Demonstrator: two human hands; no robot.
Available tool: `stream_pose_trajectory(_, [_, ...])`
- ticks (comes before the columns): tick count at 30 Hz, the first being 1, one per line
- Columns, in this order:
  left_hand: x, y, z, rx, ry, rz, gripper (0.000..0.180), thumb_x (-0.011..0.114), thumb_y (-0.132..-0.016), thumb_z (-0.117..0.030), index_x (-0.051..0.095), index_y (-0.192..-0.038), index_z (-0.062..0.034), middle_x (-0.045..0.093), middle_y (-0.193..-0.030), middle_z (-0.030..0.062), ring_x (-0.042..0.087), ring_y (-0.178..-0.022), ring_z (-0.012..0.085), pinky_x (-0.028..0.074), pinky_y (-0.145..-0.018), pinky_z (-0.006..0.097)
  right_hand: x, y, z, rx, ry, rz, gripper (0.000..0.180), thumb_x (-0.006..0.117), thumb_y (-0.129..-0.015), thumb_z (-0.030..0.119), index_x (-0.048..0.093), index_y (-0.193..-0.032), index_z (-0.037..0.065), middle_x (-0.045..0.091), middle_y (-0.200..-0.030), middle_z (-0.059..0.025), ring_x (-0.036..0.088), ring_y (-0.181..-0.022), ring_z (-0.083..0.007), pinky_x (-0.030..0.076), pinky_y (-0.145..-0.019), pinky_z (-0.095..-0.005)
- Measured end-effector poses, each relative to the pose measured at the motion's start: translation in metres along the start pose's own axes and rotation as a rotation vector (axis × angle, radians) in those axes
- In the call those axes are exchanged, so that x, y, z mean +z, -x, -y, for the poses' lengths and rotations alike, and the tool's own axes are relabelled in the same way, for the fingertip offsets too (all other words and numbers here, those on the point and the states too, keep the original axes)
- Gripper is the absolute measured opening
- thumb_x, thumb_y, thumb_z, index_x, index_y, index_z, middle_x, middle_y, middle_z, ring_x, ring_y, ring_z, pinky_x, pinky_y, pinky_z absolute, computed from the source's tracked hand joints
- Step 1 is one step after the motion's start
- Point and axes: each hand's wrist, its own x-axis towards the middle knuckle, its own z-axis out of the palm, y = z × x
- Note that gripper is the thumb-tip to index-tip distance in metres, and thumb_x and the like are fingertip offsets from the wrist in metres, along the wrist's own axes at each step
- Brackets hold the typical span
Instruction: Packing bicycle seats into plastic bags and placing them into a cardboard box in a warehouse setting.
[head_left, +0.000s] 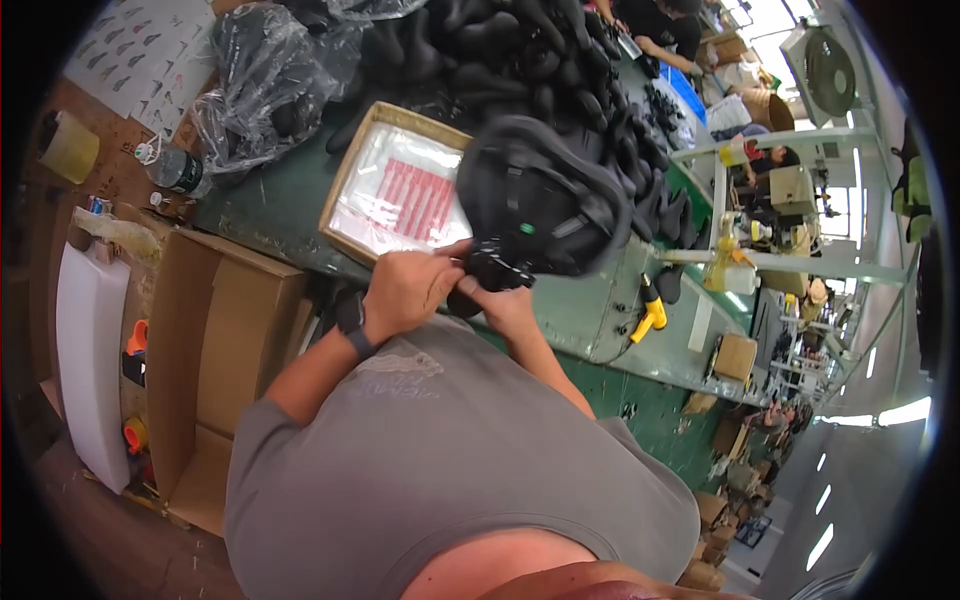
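Observation:
A large black bicycle saddle [540,190] is held close in front of me with its underside up, its wide end pointing away and its narrow end at my hands. A small green mark shows on the underside. My right hand [508,312] is closed around the narrow end, by a shiny black part [495,265]. Against the same end, from the left side, my left hand [408,288] has its fingers pinched together. Whatever small thing may lie between the left fingertips is hidden. A shallow cardboard box [345,190] with red-and-white printed sheets in clear plastic sits just beyond my left hand.
Many black saddles [490,75] are piled across the back of the green table [270,215]. A yellow heat gun [650,312] lies to the right. Clear plastic bags [270,80] and a bottle [180,168] are at left, above an open carton [225,350]. Another person [665,35] works at the far side.

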Motion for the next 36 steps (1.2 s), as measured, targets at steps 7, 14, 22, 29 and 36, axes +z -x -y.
stream_pose_trajectory(7, [0.138, -0.042, 0.094, -0.39, -0.275, 0.195, 0.041, 0.058, -0.105, -0.038, 0.065, -0.086, -0.0031, 0.067, -0.077, 0.0226, 0.067, -0.076, 0.0442, 0.05, -0.068, 0.056, -0.089, 0.091, -0.066, -0.032, -0.217, -0.762, 0.034, 0.072, -0.096, 0.005, 0.057, -0.126, -0.003, 0.071, -0.112, -0.0159, 0.07, -0.077, -0.0217, 0.062, -0.069, -0.0367])
stream_pose_trajectory(14, [0.252, -0.031, 0.162, -0.399, -0.56, 0.349, 0.035, 0.076, -0.091, -0.038, 0.067, -0.099, -0.0051, 0.07, -0.097, 0.0196, 0.068, -0.097, 0.0394, 0.054, -0.082, 0.051, -0.206, 0.209, -0.242, 0.711, -1.056, -0.753, 0.041, 0.071, -0.101, 0.025, 0.06, -0.117, -0.012, 0.069, -0.1, -0.0195, 0.069, -0.076, -0.0243, 0.063, -0.067, -0.0332])
stream_pose_trajectory(22, [0.255, -0.002, 0.153, -0.34, -0.497, 0.247, 0.024, 0.076, -0.092, -0.03, 0.071, -0.098, -0.0073, 0.066, -0.098, 0.0137, 0.066, -0.094, 0.0353, 0.053, -0.083, 0.046, -0.222, 0.235, -0.259, 0.717, -1.175, -0.607, 0.041, 0.072, -0.101, 0.03, 0.064, -0.113, -0.009, 0.068, -0.089, -0.0121, 0.068, -0.075, -0.0216, 0.062, -0.065, -0.0328])
stream_pose_trajectory(29, [0.246, 0.021, 0.181, -0.659, -0.313, 0.022, 0.028, 0.062, -0.1, -0.029, 0.076, -0.106, -0.0044, 0.074, -0.1, 0.0185, 0.07, -0.095, 0.035, 0.053, -0.085, 0.044, -0.228, 0.166, -0.185, 0.447, -0.629, -0.44, 0.048, 0.076, -0.096, 0.016, 0.047, -0.134, 0.007, 0.073, -0.105, -0.0145, 0.069, -0.07, -0.02, 0.062, -0.057, -0.0359])
stream_pose_trajectory(36, [0.207, 0.013, 0.168, -0.69, 0.073, -0.382, 0.034, 0.05, -0.11, -0.025, 0.072, -0.105, 0.0017, 0.074, -0.091, 0.0095, 0.067, -0.081, 0.0193, 0.052, -0.076, 0.033, -0.2, 0.026, -0.17, -0.002, 0.247, -0.11, 0.096, 0.086, -0.077, 0.019, 0.035, -0.156, 0.004, 0.072, -0.114, -0.0196, 0.072, -0.097, -0.0357, 0.056, -0.089, -0.0464])
